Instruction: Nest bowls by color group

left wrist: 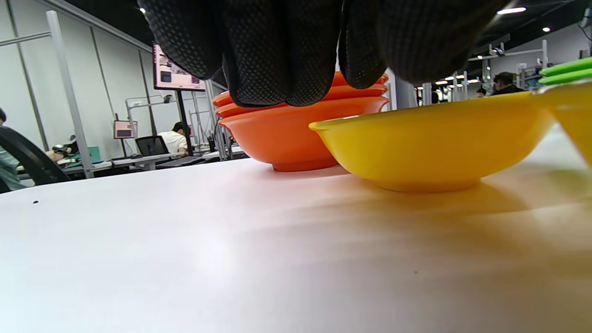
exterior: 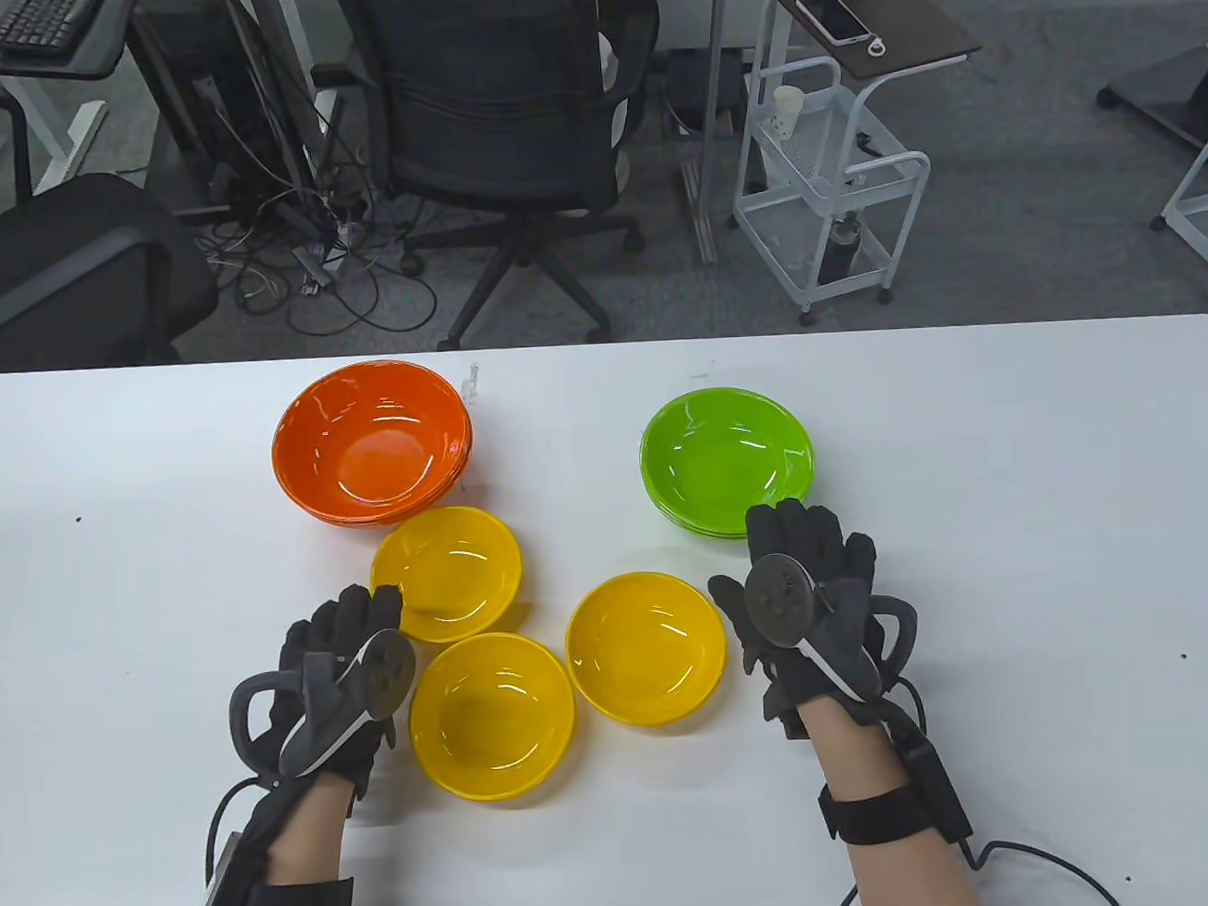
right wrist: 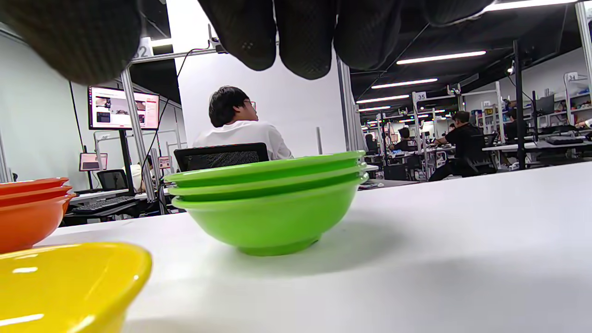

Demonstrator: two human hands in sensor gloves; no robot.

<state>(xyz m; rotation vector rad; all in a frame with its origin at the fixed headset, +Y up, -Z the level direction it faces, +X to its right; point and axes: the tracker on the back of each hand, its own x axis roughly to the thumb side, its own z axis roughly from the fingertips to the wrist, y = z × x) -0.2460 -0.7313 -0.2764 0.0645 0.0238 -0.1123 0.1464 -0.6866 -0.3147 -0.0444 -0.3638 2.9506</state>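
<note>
Both hands, left hand (exterior: 338, 665) and right hand (exterior: 806, 604), flank three yellow bowls (exterior: 646, 647).

- Black gloved fingers (left wrist: 273, 51) hang in from the top edge, held above the white surface (left wrist: 185, 259).
- A yellow bowl (left wrist: 430, 143) stands upright on the surface, right of centre.
- Behind it sits a nested stack of orange bowls (left wrist: 286, 132).
- A second yellow bowl (left wrist: 573, 115) is cut off at the right edge, green rims (left wrist: 566, 71) above it.

"35" on a hanging sign (right wrist: 420, 96).
</note>
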